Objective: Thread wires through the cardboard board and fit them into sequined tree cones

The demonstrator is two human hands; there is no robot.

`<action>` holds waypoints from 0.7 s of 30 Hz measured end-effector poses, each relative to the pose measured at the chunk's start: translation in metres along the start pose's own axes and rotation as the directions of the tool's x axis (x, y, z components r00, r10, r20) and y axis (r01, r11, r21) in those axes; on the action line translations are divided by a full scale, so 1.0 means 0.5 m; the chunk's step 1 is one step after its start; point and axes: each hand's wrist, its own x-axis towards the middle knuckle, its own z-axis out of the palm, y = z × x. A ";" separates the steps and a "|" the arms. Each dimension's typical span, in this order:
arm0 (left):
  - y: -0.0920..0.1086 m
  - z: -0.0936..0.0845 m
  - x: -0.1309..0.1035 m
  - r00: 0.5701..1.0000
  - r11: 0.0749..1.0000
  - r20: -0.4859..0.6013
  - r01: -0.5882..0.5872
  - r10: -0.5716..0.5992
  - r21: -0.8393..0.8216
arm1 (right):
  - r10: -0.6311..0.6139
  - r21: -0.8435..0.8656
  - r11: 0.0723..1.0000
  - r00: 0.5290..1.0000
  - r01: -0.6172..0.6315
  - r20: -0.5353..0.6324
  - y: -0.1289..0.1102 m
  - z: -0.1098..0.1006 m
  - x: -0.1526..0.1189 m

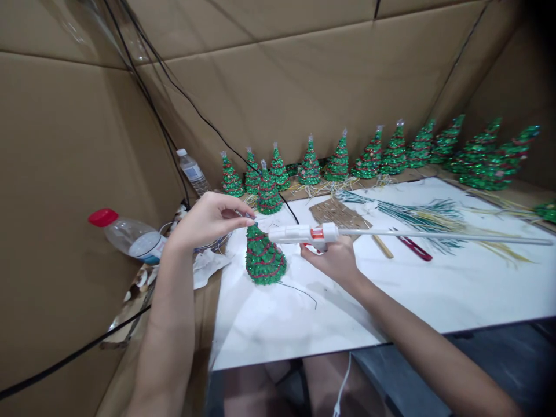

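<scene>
Two fingers of the left hand (pixel 212 219) pinch close together at the tip of the tree (pixel 264 258), around a small shiny piece (pixel 251 217) too blurred to identify. The right hand (pixel 336 260) has its fingers curled around the handle of the glue gun (pixel 299 234). The tree stands upright on the worktop (pixel 313 330), near its left edge.

Hazards, judged from where I stand: the nozzle points at the upper tree, just beside the left fingers; a slip could burn them. Excess trigger pressure could run glue over the garland. A push from the nozzle could tip the tree. The long glue stick (pixel 434 235) projects behind the gun; any swing could sweep the green wires (pixel 391 211).

Obstructions: a loose wire (pixel 304 289) lies beside the base; a black cord (pixel 289 208) runs down behind the gun. Beyond lie the card (pixel 341 213) and red knife (pixel 414 247). More trees (pixel 310 165) line the back. A red-capped bottle (pixel 141 240) leans beside the left forearm.
</scene>
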 end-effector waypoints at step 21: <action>-0.001 -0.002 0.000 1.000 1.000 0.011 -0.018 0.018 -0.013 | -0.098 0.150 0.982 0.989 0.115 -0.115 -0.006 -0.004 -0.007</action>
